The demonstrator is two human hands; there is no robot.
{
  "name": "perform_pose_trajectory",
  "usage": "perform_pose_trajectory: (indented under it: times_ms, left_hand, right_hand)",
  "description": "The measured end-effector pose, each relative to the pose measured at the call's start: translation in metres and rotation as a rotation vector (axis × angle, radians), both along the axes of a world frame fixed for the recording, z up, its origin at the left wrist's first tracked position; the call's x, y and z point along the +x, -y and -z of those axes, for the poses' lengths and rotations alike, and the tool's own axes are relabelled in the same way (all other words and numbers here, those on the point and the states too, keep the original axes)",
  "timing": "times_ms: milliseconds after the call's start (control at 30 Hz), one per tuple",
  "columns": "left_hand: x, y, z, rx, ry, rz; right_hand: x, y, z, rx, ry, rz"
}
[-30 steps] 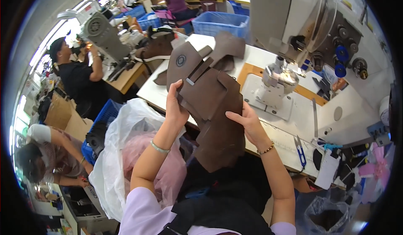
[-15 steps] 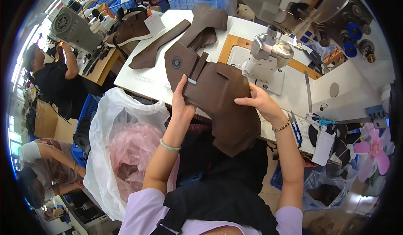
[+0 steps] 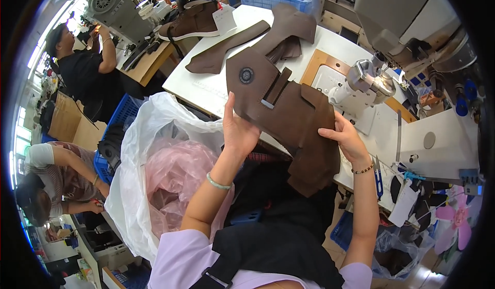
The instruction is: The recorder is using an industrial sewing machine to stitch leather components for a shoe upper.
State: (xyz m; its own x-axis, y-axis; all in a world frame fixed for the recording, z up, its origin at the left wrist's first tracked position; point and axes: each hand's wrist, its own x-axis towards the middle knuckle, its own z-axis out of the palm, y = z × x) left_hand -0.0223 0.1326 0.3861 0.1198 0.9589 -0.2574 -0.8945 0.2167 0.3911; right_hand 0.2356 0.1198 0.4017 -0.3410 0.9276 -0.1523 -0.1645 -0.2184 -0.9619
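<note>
Firstly, at far left of the work area, a white plastic bag (image 3: 122, 198) stands beside the left forearm, limiting room on that side. Next, the left hand (image 3: 241, 134) is palm up, part-open, its thumb upright at the piece's left edge; its fingers pass underneath, so their closure cannot be determined. Between the hands lies the brown leather piece (image 3: 286, 111), raised over the front edge of the white table (image 3: 203, 93), its long axis sloping from upper left, away from the body, to lower right, toward the lap. Beyond its far end, a curved brown strip (image 3: 221, 49) rests on the tabletop. Further right, the right hand (image 3: 351, 138) pinches the right edge, thumb on top. This hand is nearer the sewing machine (image 3: 365, 80), which restricts room at upper right. Blue-handled snips (image 3: 378, 180) lie just beyond the right wrist.
</note>
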Motion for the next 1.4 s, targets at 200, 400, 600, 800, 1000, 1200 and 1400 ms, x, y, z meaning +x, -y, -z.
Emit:
perform_pose_trajectory:
  times_ms: [200, 400, 600, 800, 1000, 1200, 1400]
  left_hand:
    - [0.005, -0.003, 0.004, -0.065, -0.073, -0.116]
    - [0.008, -0.018, 0.004, 0.016, -0.057, -0.122]
    - [0.001, -0.009, -0.002, 0.134, -0.014, 0.137]
    - [0.033, 0.022, 0.008, 0.195, -0.244, 0.356]
    - [0.044, 0.025, -0.005, 0.119, -0.459, 0.188]
    - [0.043, 0.034, -0.017, 0.135, -0.490, 0.120]
    - [0.037, 0.043, -0.025, 0.165, -0.524, 0.093]
  right_hand:
    - [-0.004, -0.001, 0.001, 0.001, -0.012, -0.030]
    - [-0.010, -0.002, 0.008, 0.016, -0.064, -0.081]
    - [-0.010, -0.002, 0.015, -0.034, -0.270, 0.054]
    - [-0.018, -0.001, 0.026, 0.017, -0.364, 0.165]
    - [-0.032, 0.009, 0.012, 0.108, -0.239, 0.144]
    - [-0.042, 0.027, -0.005, 0.189, -0.211, 0.137]
    - [-0.038, 0.040, -0.004, 0.344, -0.092, 0.102]
